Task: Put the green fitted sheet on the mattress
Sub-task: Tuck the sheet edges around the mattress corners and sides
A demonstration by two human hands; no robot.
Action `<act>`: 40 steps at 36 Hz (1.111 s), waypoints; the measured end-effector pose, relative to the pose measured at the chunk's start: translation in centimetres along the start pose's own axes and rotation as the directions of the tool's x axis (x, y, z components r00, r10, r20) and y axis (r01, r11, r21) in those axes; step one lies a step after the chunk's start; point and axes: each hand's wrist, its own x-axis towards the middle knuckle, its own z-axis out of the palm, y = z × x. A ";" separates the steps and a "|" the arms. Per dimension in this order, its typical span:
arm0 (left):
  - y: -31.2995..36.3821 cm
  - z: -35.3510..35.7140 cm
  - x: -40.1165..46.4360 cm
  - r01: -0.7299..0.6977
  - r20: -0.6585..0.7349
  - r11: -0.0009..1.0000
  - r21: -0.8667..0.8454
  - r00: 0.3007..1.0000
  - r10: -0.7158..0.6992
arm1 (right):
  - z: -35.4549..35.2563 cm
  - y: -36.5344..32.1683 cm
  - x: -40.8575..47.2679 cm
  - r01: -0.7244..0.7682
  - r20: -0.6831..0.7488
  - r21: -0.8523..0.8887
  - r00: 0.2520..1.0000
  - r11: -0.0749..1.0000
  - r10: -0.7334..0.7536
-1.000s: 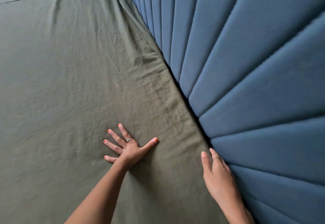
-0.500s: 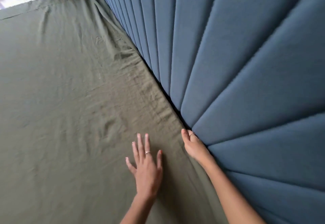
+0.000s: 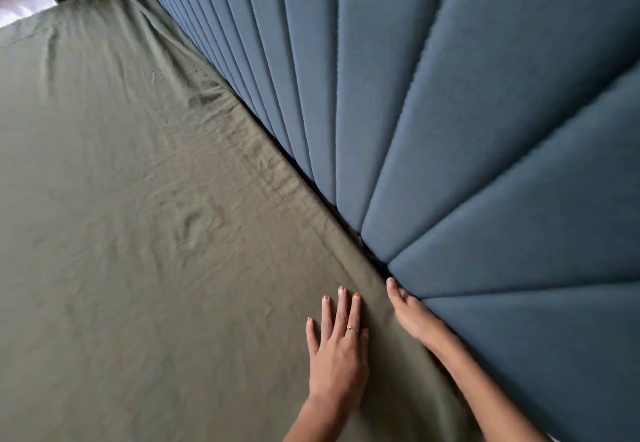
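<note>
Your green sheet [image 3: 145,233] is spread flat over the top of the bed, w/ its long edge lying right along the bottom of the blue headboard [image 3: 485,129]. The mattress itself is hidden under the sheet, so you can't see it. Your left hand [image 3: 337,344] lies flat on the sheet just beside the headboard, fingers straight and together, pressing down and holding nothing. Your right hand [image 3: 414,315] is even closer, on its side and touching the headboard, w/ straight fingers pointing along the dark gap where the sheet meets the padding; it isn't holding anything either. So it looks like you're at the tuck-in step: most of the sheet is on, and you're working the edge down behind the bed. Next, I think you need to push that edge deeper into the gap w/ the right hand while the left keeps the top from sliding. Then move along the headboard toward the far corner, b/c the sheet is bunched and wrinkly next to it up there. Whether the corners are hooked on can't be told from here.
</note>
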 end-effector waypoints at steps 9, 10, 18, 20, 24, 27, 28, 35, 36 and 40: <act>2.5 -1.9 -1.5 -0.109 0.150 0.993 0.054 0.984 0.099 | 0.4 4.9 -5.2 -0.011 -0.145 -0.066 0.989 0.998 0.001; 2.7 -1.6 -2.1 -0.131 0.168 0.991 0.036 0.978 0.123 | 0.4 6.1 -6.3 -0.030 -0.172 -0.063 0.985 0.998 0.019; 5.3 -0.4 -6.3 -0.305 0.330 0.951 0.056 0.904 0.271 | 1.3 16.7 -11.5 -0.446 0.076 0.117 0.895 0.887 0.440; 5.9 -0.9 -5.8 -0.260 0.407 0.965 -0.012 0.881 0.242 | 2.7 19.6 -12.2 -0.536 0.185 0.145 0.841 0.832 0.509; 6.6 -2.0 -5.0 -0.280 0.428 0.959 0.035 0.872 0.238 | 4.6 21.0 -14.8 -0.571 0.151 0.233 0.821 0.787 0.551; 6.9 -2.1 -5.3 -0.283 0.402 0.956 0.078 0.887 0.229 | 4.9 21.2 -15.2 -0.407 0.002 0.239 0.908 0.881 0.419; 7.1 -1.9 -5.6 -0.274 0.388 0.957 0.095 0.895 0.218 | 4.5 20.7 -15.3 -0.364 -0.011 0.231 0.926 0.902 0.376; 7.7 1.7 -11.4 -0.429 -0.012 0.879 0.210 0.898 0.441 | 1.7 18.9 -13.3 -0.215 -0.092 -0.028 0.973 0.976 0.212; 7.8 2.5 -12.3 -0.450 0.028 0.864 0.227 0.890 0.456 | 1.1 18.4 -13.7 -0.207 -0.088 -0.154 0.977 0.966 0.196; 8.2 4.5 -14.4 -0.381 0.072 0.878 0.289 0.923 0.377 | -0.4 17.7 -15.2 -0.036 -0.082 -0.547 0.997 0.836 -0.011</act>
